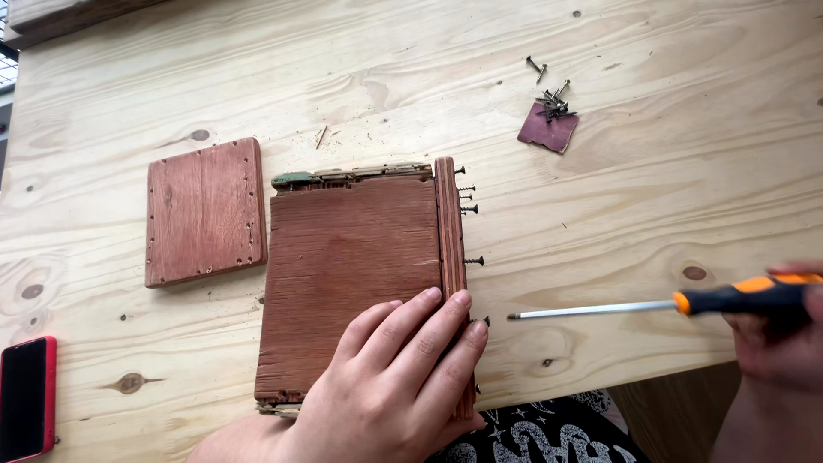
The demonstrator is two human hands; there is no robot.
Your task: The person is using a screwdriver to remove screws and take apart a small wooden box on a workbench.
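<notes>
My left hand (390,377) lies flat on a reddish-brown wooden box piece (347,266) at the near table edge, fingers spread over its lower right corner. Several dark screws (470,208) stick out of the box's right side strip. My right hand (776,330) grips a screwdriver (651,304) by its orange and black handle, the shaft pointing left. Its tip stops just short of the lowest screw (483,321) by my fingertips.
A separate reddish wooden panel (204,212) lies left of the box on the pale plywood table (411,77). Loose screws (553,101) rest on and beside a small dark red scrap (548,129) at the back right. A red-cased phone (26,397) sits at the near left.
</notes>
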